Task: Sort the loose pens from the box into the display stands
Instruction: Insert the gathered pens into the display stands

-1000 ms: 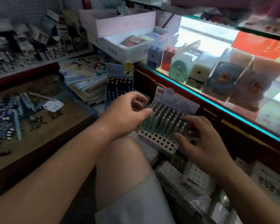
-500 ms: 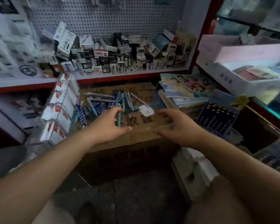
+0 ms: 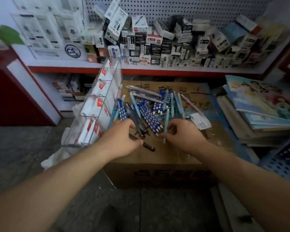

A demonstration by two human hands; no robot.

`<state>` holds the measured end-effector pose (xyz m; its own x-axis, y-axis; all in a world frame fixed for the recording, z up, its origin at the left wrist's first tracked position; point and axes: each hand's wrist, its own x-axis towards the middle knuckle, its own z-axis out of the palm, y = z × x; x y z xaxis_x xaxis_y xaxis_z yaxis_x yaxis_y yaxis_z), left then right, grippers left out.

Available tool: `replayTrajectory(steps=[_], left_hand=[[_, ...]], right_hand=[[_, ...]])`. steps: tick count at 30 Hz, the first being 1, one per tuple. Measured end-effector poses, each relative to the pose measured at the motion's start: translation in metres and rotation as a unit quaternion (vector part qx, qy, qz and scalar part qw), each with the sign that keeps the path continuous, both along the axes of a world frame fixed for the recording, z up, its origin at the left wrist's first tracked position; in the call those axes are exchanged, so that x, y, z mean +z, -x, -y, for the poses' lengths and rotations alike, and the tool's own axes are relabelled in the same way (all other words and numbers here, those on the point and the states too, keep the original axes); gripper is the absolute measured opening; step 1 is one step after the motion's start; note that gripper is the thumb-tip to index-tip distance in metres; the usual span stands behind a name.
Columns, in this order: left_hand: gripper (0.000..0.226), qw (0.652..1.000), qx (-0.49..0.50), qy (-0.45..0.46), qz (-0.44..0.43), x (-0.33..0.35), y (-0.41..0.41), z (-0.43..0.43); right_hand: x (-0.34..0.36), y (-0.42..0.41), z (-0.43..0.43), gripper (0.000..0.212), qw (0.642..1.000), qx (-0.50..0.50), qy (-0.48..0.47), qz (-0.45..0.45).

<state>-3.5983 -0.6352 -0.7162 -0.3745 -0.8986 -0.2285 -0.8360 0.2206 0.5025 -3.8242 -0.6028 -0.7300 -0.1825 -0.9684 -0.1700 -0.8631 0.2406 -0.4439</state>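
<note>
Two bare hands work at a heap of loose pens (image 3: 151, 108) spread over the closed top of one cardboard box (image 3: 157, 173) at the centre of the frame. The left hand (image 3: 120, 141), just left of centre, has its fingers and thumb curled around a small bundle of dark pens (image 3: 138, 129) at the near edge of the heap; blur hides how many are in the bundle. The right hand (image 3: 184, 136), close beside it but not touching, pinches a single light-blue pen (image 3: 166, 119) between thumb and forefinger, with the pen pointing up the frame and its other fingers loosely bent.

The heap mixes dark-blue dotted pens, pale blue ones and a few lilac or pink ones. They overlap too much for a firm count.

One clear display stand (image 3: 97, 111) leans at the box's left edge, and four tiers of white-and-red cards can be made out in it. One white tag (image 3: 201, 122) lies on the box just above the right hand. A stack of books (image 3: 261, 114) fills the right of the frame, with one blue perforated stand (image 3: 285, 159) at lower right. Across the top, a red-edged shelf (image 3: 157, 70) carries dozens of small cartons (image 3: 157, 46) beneath a pegboard (image 3: 174, 9).
</note>
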Motion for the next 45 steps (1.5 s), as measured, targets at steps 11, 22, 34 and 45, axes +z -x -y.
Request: replayTrajectory(steps=[11, 22, 34, 45], left_hand=[[0.033, 1.0, 0.004, -0.01, -0.023, -0.011, 0.002, 0.006], [0.016, 0.992, 0.01, -0.054, -0.114, -0.01, 0.009, 0.007], [0.017, 0.854, 0.182, -0.271, -0.405, -0.001, 0.031, 0.014], [0.014, 0.867, 0.162, -0.264, -0.39, -0.006, 0.037, 0.021]], right_hand=[[-0.019, -0.011, 0.022, 0.037, 0.997, -0.074, -0.025, 0.024], [0.003, -0.018, -0.011, 0.023, 0.98, -0.103, 0.038, 0.165], [0.008, 0.003, 0.028, 0.012, 0.987, -0.061, 0.112, 0.094], [-0.023, 0.012, 0.076, 0.035, 0.974, -0.073, 0.106, -0.185]])
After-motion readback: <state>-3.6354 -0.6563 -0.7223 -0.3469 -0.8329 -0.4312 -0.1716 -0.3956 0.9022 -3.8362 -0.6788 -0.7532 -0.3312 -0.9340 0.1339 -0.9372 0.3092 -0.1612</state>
